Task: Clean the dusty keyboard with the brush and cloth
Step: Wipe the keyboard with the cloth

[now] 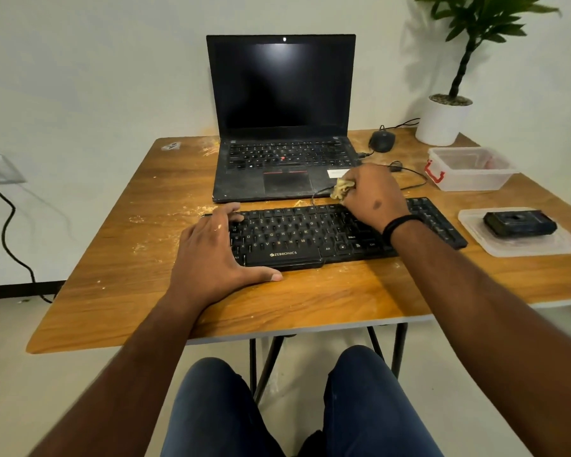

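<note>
A black keyboard (297,232) lies across the middle of the wooden table (119,258). My left hand (211,252) rests flat on the keyboard's left end, fingers spread, thumb along the front edge. My right hand (373,196) is closed around a crumpled yellowish cloth (341,189) and sits over the keyboard's upper right key rows. Only a small part of the cloth shows past the fingers. No brush can be made out in this view.
An open black laptop (282,127) stands just behind the keyboard. A mouse (382,140), a potted plant (442,118), a clear box with red clips (468,168) and a black object on a plastic lid (519,223) occupy the right side. Dust specks cover the table's left.
</note>
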A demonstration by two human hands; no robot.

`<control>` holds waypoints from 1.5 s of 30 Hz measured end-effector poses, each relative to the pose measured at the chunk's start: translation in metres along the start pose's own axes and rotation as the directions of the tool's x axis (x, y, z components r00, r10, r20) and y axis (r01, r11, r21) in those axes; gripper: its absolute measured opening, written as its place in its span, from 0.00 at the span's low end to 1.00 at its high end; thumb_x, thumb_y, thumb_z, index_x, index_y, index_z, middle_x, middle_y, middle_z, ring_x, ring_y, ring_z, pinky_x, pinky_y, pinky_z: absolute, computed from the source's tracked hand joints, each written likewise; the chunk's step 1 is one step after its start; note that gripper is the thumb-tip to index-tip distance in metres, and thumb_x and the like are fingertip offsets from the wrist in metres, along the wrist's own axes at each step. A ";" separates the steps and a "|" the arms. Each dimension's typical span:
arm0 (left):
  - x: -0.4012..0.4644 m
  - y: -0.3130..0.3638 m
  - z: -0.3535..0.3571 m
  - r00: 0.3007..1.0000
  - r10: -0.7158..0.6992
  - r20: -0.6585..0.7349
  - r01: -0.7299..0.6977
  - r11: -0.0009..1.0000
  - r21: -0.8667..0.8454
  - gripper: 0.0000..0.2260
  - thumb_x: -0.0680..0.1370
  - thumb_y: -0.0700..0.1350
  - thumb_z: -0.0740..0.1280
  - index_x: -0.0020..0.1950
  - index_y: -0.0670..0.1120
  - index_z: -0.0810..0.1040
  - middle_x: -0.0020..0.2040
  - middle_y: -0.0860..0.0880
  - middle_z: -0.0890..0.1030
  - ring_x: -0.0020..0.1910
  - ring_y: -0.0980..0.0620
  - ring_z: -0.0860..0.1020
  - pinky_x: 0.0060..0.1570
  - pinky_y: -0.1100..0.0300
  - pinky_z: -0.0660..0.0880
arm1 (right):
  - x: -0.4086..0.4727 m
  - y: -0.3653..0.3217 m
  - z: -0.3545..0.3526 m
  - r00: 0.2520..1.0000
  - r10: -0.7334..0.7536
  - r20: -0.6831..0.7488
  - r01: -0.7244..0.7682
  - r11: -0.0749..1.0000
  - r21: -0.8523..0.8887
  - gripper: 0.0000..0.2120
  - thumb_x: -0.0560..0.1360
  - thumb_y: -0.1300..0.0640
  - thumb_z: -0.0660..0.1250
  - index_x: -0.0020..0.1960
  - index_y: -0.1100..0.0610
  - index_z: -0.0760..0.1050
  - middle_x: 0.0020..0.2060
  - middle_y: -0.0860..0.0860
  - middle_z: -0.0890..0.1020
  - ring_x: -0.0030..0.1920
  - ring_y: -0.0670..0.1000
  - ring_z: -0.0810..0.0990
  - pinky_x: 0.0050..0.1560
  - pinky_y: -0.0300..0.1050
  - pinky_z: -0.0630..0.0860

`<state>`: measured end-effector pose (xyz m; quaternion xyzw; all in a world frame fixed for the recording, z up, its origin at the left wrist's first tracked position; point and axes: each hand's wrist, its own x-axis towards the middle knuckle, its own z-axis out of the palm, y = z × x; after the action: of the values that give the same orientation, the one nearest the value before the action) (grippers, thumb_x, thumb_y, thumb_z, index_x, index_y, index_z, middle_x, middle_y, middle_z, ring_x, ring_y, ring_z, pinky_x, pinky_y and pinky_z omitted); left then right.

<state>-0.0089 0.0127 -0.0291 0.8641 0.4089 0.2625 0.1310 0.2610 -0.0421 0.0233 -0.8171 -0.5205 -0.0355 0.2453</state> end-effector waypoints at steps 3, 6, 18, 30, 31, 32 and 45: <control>0.001 0.000 0.001 1.000 -0.003 0.001 0.003 1.000 -0.003 0.57 0.54 0.80 0.70 0.75 0.53 0.60 0.68 0.55 0.75 0.69 0.52 0.71 0.71 0.48 0.62 | -0.026 -0.024 0.007 0.986 -0.131 0.099 0.134 0.991 -0.028 0.11 0.75 0.65 0.65 0.51 0.56 0.84 0.47 0.53 0.81 0.50 0.52 0.78 0.55 0.47 0.77; 0.000 0.000 0.001 1.000 -0.004 -0.007 0.004 1.000 0.003 0.57 0.54 0.80 0.71 0.75 0.53 0.60 0.67 0.56 0.76 0.69 0.52 0.71 0.70 0.48 0.63 | -0.037 -0.054 -0.002 0.945 -0.274 0.180 0.249 0.957 0.149 0.12 0.74 0.67 0.65 0.49 0.58 0.86 0.45 0.52 0.84 0.46 0.50 0.79 0.51 0.48 0.78; 0.001 -0.004 0.003 1.000 0.007 -0.022 -0.007 1.000 -0.009 0.58 0.54 0.79 0.72 0.76 0.52 0.61 0.67 0.55 0.76 0.68 0.51 0.72 0.70 0.47 0.66 | -0.048 -0.111 0.025 0.865 -0.405 0.295 0.399 0.913 0.084 0.11 0.72 0.66 0.65 0.48 0.57 0.84 0.46 0.53 0.81 0.46 0.53 0.79 0.46 0.47 0.79; 0.001 -0.004 0.002 1.000 0.006 -0.026 -0.007 1.000 -0.019 0.59 0.53 0.79 0.73 0.76 0.51 0.61 0.67 0.54 0.76 0.68 0.52 0.72 0.70 0.49 0.64 | -0.057 -0.120 0.022 0.883 -0.367 0.293 0.347 0.930 0.121 0.12 0.71 0.66 0.65 0.47 0.57 0.85 0.44 0.52 0.82 0.44 0.51 0.79 0.48 0.48 0.80; 0.001 -0.004 0.003 1.000 0.005 -0.023 -0.005 1.000 -0.019 0.59 0.53 0.79 0.73 0.76 0.51 0.61 0.67 0.54 0.76 0.68 0.52 0.72 0.70 0.49 0.64 | -0.055 -0.118 0.015 0.855 -0.368 0.365 0.339 0.930 0.143 0.12 0.71 0.67 0.65 0.45 0.57 0.85 0.43 0.52 0.84 0.43 0.51 0.80 0.45 0.48 0.81; 0.000 -0.004 0.003 1.000 0.007 -0.021 -0.007 1.000 -0.018 0.59 0.53 0.79 0.73 0.76 0.51 0.61 0.67 0.54 0.76 0.68 0.52 0.72 0.69 0.49 0.64 | -0.052 -0.116 0.008 0.833 -0.357 0.423 0.322 0.934 0.155 0.12 0.72 0.68 0.65 0.45 0.57 0.85 0.42 0.53 0.84 0.42 0.51 0.81 0.42 0.47 0.80; 0.001 -0.005 0.005 1.000 -0.002 -0.014 0.002 0.999 -0.040 0.60 0.52 0.80 0.72 0.76 0.52 0.60 0.66 0.56 0.76 0.69 0.53 0.72 0.70 0.49 0.63 | -0.066 -0.122 0.005 0.879 -0.332 0.342 0.373 0.926 -0.059 0.07 0.75 0.64 0.64 0.51 0.58 0.79 0.43 0.51 0.79 0.43 0.52 0.77 0.42 0.46 0.76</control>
<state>-0.0093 0.0166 -0.0350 0.8592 0.4053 0.2765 0.1456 0.1245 -0.0536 0.0428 -0.7165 -0.6907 0.0239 0.0942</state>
